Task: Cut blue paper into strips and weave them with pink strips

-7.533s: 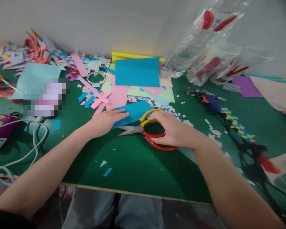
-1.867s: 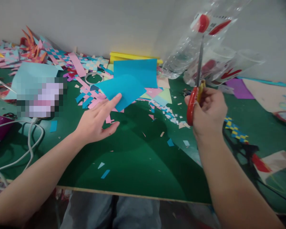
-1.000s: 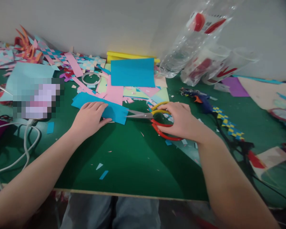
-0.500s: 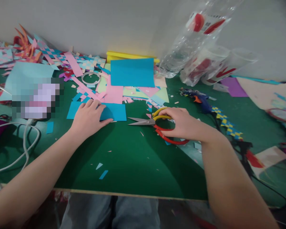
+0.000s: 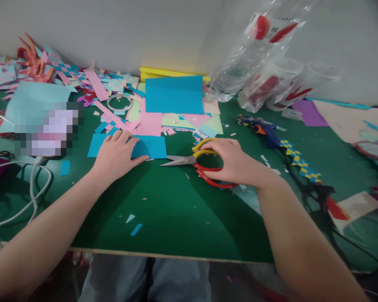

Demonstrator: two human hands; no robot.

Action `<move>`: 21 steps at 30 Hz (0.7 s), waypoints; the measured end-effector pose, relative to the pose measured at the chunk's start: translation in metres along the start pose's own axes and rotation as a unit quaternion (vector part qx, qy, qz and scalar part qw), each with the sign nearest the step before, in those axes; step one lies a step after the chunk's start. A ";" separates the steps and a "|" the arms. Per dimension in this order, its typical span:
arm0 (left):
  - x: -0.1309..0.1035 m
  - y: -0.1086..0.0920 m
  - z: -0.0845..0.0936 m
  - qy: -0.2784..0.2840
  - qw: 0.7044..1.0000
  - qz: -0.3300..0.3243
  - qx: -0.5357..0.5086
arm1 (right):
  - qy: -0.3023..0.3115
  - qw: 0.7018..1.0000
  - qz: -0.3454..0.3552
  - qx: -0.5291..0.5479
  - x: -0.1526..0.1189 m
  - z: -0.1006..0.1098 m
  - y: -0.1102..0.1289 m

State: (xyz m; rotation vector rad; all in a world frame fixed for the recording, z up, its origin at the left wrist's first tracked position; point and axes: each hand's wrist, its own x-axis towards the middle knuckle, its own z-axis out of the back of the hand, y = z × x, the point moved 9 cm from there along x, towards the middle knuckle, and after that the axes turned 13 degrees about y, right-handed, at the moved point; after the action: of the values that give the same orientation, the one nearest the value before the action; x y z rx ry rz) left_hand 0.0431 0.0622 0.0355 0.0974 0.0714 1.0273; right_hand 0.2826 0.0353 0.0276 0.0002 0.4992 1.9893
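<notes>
While your left hand (image 5: 116, 155) lies over the blue paper strip (image 5: 153, 147), fingers and thumb apart, the head view shows it pressing rather than gripping, presumably so that the strip stays flat and does not slide. The strip lies near the middle of the surface (image 5: 164, 222), long edges running left to right, its right end free of your fingers. Your right hand (image 5: 231, 161) is closed around the scissors (image 5: 192, 160), thumb in the red loop and fingers at the yellow one, a grip that suits working the slightly parted blades. These point left; one meets the strip's near right corner, though whether above or beneath it cannot be told. Beyond, a blue sheet (image 5: 174, 94) rests on assorted papers before a grey wall (image 5: 113, 33). Paper scraps (image 5: 121, 82) crowd the far left; a clear bottle (image 5: 239, 63) and a glue gun (image 5: 269, 135) occupy the right.
</notes>
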 end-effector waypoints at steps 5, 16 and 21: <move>0.000 -0.001 0.002 0.003 0.999 -0.020 -0.025 | -0.013 0.999 0.032 -0.003 0.003 -0.001 0.011; 0.008 -0.028 -0.008 0.033 0.975 -0.165 -0.145 | -0.005 0.999 0.053 -0.005 0.004 -0.007 0.015; 0.008 -0.039 -0.027 0.107 0.955 -0.234 -0.148 | 0.024 0.999 0.046 -0.005 0.005 -0.014 0.014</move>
State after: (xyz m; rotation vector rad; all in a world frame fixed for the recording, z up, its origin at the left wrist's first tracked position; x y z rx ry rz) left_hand 0.0772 0.0501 0.0043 -0.2950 0.1294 0.5616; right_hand 0.2651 0.0300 0.0188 -0.0319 0.5297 2.0851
